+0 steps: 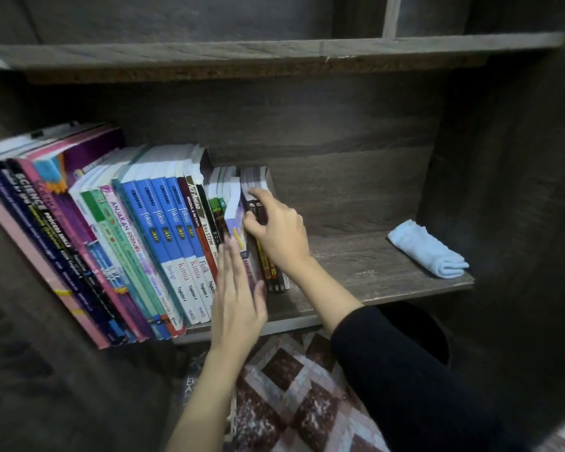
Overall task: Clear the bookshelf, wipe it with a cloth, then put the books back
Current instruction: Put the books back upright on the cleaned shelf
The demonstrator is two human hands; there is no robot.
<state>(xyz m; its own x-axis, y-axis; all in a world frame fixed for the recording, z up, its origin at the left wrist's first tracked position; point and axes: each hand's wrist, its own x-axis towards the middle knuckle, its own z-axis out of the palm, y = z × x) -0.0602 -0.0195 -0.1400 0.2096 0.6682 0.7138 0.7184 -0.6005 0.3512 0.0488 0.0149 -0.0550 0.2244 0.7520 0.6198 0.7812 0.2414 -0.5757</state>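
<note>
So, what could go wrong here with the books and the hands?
The thin dark books that the right hand grips end the row with nothing on their right; released, they may topple that way. The left hand is flat against the spines and could push them unevenly. The folded cloth on the shelf may be forgotten there.

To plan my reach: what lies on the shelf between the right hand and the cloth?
Nothing: head view shows bare shelf between the right hand and the cloth.

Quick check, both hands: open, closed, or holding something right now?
Left hand: open, fingers straight, flat against the purple book.
Right hand: closed, fingers gripping the dark books at the row's right end.
</note>
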